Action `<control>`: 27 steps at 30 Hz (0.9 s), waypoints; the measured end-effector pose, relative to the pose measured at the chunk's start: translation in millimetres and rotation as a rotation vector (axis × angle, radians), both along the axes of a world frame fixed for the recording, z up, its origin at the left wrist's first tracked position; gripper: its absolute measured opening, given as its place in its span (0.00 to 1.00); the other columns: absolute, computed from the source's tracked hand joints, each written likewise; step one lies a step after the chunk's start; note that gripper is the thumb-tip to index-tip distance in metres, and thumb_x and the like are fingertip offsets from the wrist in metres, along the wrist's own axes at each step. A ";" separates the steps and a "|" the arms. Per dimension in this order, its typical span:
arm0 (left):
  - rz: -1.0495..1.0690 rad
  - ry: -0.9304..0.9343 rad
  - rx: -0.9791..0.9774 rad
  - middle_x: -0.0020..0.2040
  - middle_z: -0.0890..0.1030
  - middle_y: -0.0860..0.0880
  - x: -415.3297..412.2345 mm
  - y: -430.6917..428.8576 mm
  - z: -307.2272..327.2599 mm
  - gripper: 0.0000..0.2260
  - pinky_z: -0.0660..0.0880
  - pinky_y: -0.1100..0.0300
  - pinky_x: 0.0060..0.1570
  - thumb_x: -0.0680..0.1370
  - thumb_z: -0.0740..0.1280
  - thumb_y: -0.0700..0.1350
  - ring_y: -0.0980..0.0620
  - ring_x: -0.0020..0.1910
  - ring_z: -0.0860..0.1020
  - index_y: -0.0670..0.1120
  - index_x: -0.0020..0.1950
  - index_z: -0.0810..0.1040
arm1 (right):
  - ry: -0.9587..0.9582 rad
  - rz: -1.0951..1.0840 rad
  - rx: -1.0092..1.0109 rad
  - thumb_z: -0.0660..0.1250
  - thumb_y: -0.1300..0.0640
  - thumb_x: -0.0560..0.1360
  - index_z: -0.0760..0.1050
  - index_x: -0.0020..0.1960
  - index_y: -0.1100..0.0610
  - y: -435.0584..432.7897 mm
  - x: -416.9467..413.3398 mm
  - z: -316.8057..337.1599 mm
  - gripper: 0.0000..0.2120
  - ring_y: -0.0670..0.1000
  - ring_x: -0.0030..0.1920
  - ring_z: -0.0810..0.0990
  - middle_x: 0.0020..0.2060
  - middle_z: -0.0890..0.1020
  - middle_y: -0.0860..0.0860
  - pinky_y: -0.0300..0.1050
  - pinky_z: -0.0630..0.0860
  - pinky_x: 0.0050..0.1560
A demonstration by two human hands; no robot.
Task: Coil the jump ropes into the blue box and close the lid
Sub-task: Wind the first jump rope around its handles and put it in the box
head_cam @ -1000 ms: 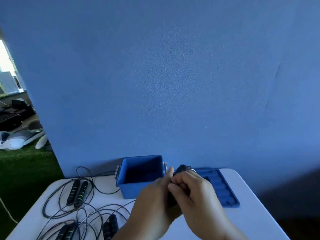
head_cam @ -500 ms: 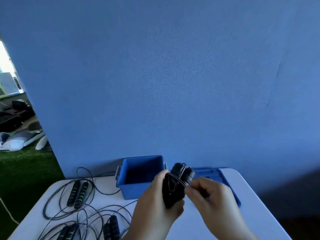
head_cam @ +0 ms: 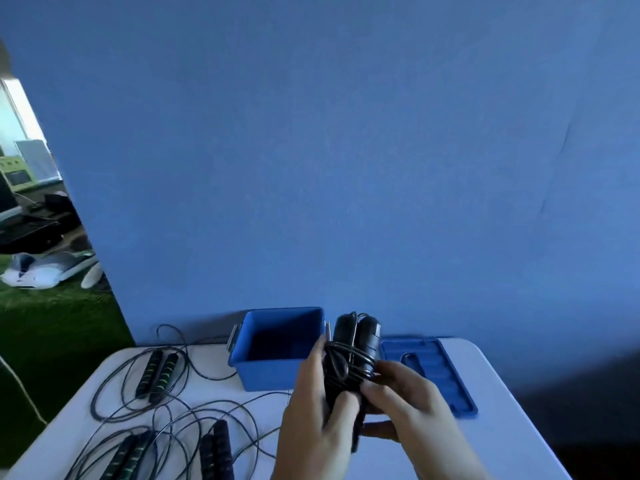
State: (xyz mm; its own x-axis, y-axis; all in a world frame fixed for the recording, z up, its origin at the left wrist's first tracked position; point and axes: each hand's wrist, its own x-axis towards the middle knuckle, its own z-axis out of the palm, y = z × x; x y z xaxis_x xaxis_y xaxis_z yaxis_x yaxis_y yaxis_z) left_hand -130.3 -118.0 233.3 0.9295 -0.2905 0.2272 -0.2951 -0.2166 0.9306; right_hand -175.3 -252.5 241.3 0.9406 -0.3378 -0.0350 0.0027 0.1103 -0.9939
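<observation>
The left hand (head_cam: pixel 318 417) and the right hand (head_cam: pixel 408 403) both hold one black jump rope (head_cam: pixel 353 341) upright above the tabletop (head_cam: pixel 512 438), in front of the right end of the blue box (head_cam: pixel 277 372). The left hand's fingers are curled round its two handles; the right hand's fingers are bent against the cord wound about them, thumb below. The lower end of the handles is hidden behind the left fingers, and both wrists are cut off by the bottom edge.

The box stands open, its inside in deep shadow, so what it holds cannot be told. Its lid (head_cam: pixel 446 375) lies flat to the right, partly behind the right hand; a small thin loop on it is too faint to name.

Loose ropes (head_cam: pixel 194 407) sprawl over the left of the tabletop. One pair of green-marked handles (head_cam: pixel 157 374) lies whole in view, while two more pairs — (head_cam: pixel 126 455) and (head_cam: pixel 216 452) — run off the bottom edge.

Half a second ago the right hand pinched the cord out beside the handles; now it lies close against the wound cord. The box, lid and loose ropes lie as they did.
</observation>
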 end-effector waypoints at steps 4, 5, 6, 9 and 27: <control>0.035 0.076 -0.051 0.60 0.79 0.69 -7.3 -9.8 0.3 0.25 0.78 0.52 0.61 0.75 0.63 0.50 0.59 0.55 0.81 0.76 0.66 0.68 | -0.035 0.042 -0.012 0.70 0.66 0.76 0.83 0.55 0.57 -15.5 0.4 -4.0 0.10 0.60 0.46 0.86 0.43 0.86 0.61 0.59 0.84 0.44; 0.045 0.086 -0.047 0.60 0.79 0.69 -8.7 -11.4 1.0 0.25 0.79 0.51 0.60 0.74 0.62 0.52 0.58 0.54 0.81 0.76 0.66 0.68 | -0.038 0.061 -0.009 0.71 0.65 0.76 0.83 0.55 0.56 -19.4 1.0 -5.1 0.10 0.60 0.46 0.86 0.43 0.85 0.62 0.59 0.84 0.44; 0.055 0.090 -0.045 0.60 0.80 0.68 -9.6 -12.5 1.1 0.25 0.79 0.52 0.59 0.73 0.62 0.52 0.58 0.53 0.81 0.76 0.66 0.68 | -0.042 0.081 -0.002 0.71 0.64 0.75 0.83 0.55 0.56 -22.7 1.4 -5.6 0.10 0.60 0.46 0.86 0.44 0.85 0.62 0.60 0.84 0.44; 0.070 0.099 -0.027 0.59 0.82 0.63 -9.1 -14.6 -0.6 0.26 0.80 0.54 0.53 0.72 0.62 0.51 0.59 0.47 0.83 0.72 0.68 0.70 | -0.036 0.140 0.019 0.71 0.61 0.72 0.82 0.57 0.58 -31.7 5.3 -7.0 0.14 0.61 0.45 0.86 0.44 0.85 0.63 0.64 0.83 0.45; 0.187 0.068 0.084 0.53 0.80 0.65 66.1 34.9 -18.9 0.16 0.82 0.44 0.46 0.80 0.67 0.44 0.53 0.41 0.81 0.64 0.62 0.76 | 0.062 0.209 0.030 0.66 0.67 0.78 0.83 0.56 0.59 -16.1 67.0 -19.2 0.11 0.59 0.45 0.85 0.46 0.86 0.62 0.62 0.84 0.49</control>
